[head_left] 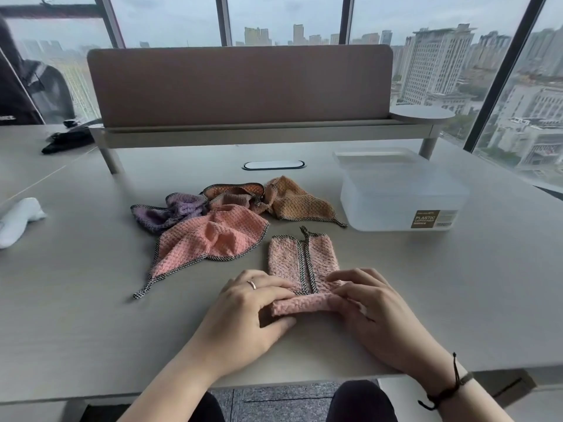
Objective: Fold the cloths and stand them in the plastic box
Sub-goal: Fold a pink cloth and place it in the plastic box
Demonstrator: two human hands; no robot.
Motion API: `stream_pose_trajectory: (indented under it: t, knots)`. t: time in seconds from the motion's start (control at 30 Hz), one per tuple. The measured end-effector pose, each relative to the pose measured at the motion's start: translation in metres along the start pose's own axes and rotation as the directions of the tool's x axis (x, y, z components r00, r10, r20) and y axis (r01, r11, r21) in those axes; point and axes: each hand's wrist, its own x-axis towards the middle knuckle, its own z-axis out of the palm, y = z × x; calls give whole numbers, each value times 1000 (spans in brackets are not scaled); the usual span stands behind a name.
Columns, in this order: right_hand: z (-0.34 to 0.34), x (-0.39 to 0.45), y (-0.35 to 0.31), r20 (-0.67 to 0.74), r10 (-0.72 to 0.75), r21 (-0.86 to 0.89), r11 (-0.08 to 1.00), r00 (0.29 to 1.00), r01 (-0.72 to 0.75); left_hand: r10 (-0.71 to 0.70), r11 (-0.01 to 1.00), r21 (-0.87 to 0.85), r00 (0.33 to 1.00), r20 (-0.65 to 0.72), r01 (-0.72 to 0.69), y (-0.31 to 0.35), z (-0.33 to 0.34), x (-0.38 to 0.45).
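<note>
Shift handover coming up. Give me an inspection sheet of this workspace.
Surface: pale desk, brown divider panel at its back.
Job's things: pink cloth part folded, near end rolled; salmon cloth, purple cloth and orange cloth unfolded in a pile; plastic box holds no cloths.
Clutter: white bundle; black item.
Hands: left hand and right hand both grip the pink cloth.
Cables: nothing seen.
Surroundings: windows, city outside.

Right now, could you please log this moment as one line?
left hand + right hand: rolling pink cloth | loose cloths: unfolded | box: empty
</note>
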Motion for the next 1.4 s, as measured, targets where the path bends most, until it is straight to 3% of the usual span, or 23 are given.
stream_pose_trajectory:
  t: [0.17,0.33,0.57,0.93,1.07,1.17,1.27,1.4]
  knots:
    - [-2,-1,-1,26,24,1,1000,999,-24,-41,998,-53,996,-81,37,-1,-1,1]
    - [-2,-2,-1,-39,59,-3,998,998,-59,-97,986,-146,991,-90,83,2,-4,0]
    - [-4,10,-6,-51,323,327,899,945,-290,-213,966,-186,963,-167,181,3,-5,2]
    - [6,23,-10,-103,424,79,905,900,-417,-316,945,-134,937,-148,298,2,-1,7]
    - [7,20,-14,-131,413,-13,908,901,-418,-261,965,-42,949,-177,257,-1,0,6]
    - [5,18,-16,-148,390,-38,916,909,-399,-104,994,-2,974,-203,106,0,0,5]
    - [8,17,-14,-126,358,-56,929,925,-367,79,997,31,993,-83,-76,4,2,2]
    - [10,14,-11,-169,219,-58,971,961,-232,30,999,28,994,108,-34,6,5,2]
